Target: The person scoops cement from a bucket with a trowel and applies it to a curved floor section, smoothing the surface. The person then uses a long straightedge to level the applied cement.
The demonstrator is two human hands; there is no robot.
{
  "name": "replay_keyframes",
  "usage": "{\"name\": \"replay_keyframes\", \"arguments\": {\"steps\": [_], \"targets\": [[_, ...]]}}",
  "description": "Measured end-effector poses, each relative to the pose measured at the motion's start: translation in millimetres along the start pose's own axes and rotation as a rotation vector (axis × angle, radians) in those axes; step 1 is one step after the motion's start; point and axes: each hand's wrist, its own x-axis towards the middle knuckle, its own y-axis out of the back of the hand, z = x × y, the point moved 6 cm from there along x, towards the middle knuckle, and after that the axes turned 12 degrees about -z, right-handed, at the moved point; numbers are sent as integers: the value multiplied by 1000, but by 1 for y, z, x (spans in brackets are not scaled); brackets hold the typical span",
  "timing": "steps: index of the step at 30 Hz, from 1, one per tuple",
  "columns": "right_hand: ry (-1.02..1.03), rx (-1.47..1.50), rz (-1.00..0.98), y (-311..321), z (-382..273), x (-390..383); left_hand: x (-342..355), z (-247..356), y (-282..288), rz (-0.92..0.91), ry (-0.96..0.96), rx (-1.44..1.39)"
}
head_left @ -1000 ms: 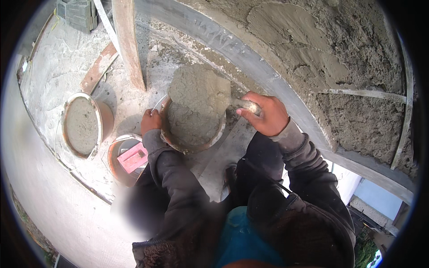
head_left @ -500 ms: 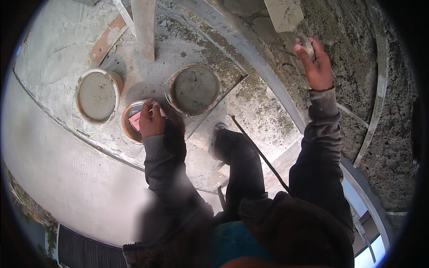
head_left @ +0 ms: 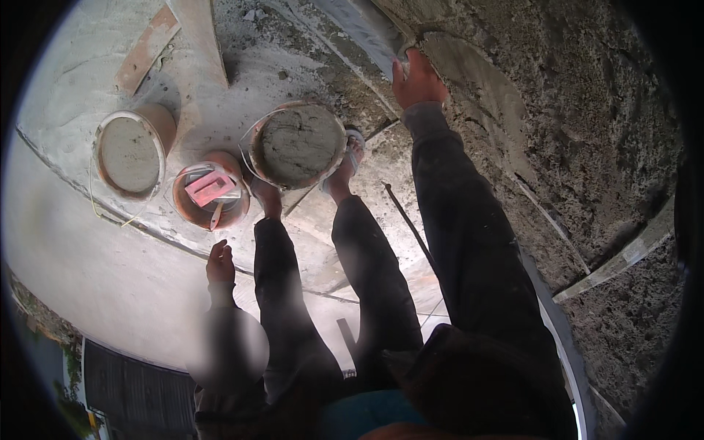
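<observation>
My right hand [head_left: 422,79] is closed around the handle of a plastering trowel at the edge of the rough mortared wall [head_left: 579,110]. The trowel's blade is mostly hidden by the hand and the wall edge. Low beside my left leg hangs my left hand [head_left: 220,264], fingers loosely bent and a little apart, with nothing seen in it. Just beyond it stands a small bucket [head_left: 233,213] with a pink-handled float [head_left: 210,188] and a brush [head_left: 216,216] lying in it. A larger bucket of wet mortar [head_left: 297,145] stands by my feet.
Another mortar-filled bucket [head_left: 130,155] is at the left. Boards [head_left: 202,37] lie or lean at the far left on the stained concrete floor [head_left: 242,81]. A thin dark rod [head_left: 411,224] slants beside my right forearm. A pale strip [head_left: 623,260] runs along the wall.
My left hand has drawn back from the small bucket toward my side. My right hand has moved left with the trowel to the wall edge. The view has shifted, showing both feet.
</observation>
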Motion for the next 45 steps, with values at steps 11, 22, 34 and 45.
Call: {"name": "replay_keyframes", "arguments": {"steps": [11,22,34,45], "targets": [[-32,218,139,82,-14,-18,-10,82,-19,-80,-55,-149],[49,389,157,120,-21,-57,-11,60,-5,-63,-17,-231],[-315,1120,-525,-9,-23,-53,-23,46,-38,-138,26,-292],[-362,1473,-671,22,-51,-50,-20,54,-39,-132,4,-273]]}}
